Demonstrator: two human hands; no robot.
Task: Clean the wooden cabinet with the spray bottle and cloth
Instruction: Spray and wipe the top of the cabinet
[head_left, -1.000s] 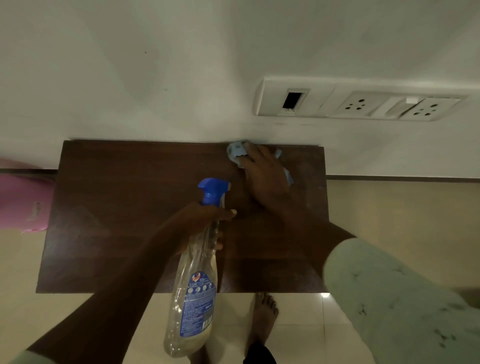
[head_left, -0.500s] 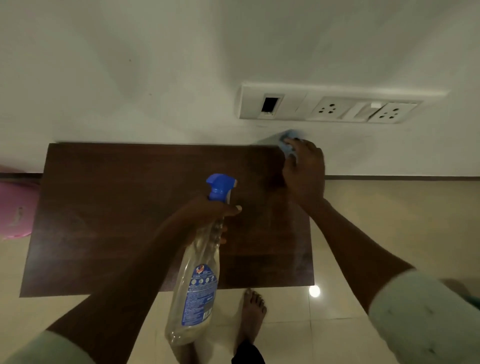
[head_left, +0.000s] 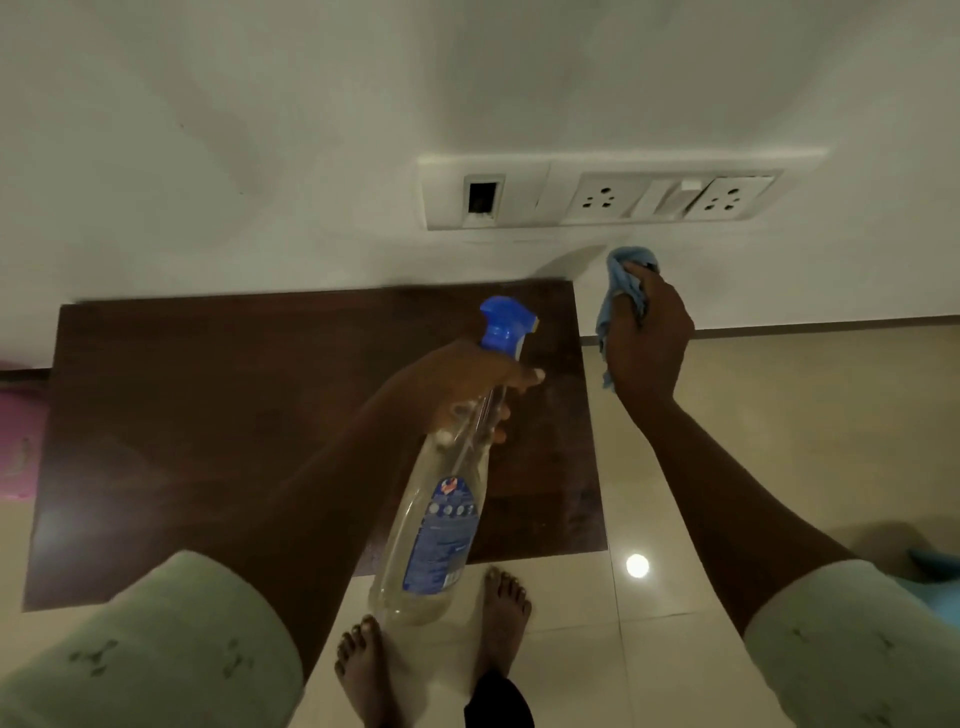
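The left hand is wrapping its fingers tightly around the neck of the spray bottle, just below the blue trigger head, with one fingertip poking out past the far side of the neck. The clear bottle body is hanging down and toward the person from that grip, tilted, with its blue label facing up and its base floating above the bare feet on the tiled floor. Directly beneath and to the left of this grip, the dark top of the wooden cabinet is spreading out, its back edge meeting the white wall. The right hand is clenching a bunched blue cloth, folds sticking out above the knuckles and a tail dangling below the palm. This grip is sitting just off the cabinet's right back corner; the cloth may be brushing the wall, though the dim light is making that hard to judge. Above the cloth, a white socket panel is sitting on the wall.
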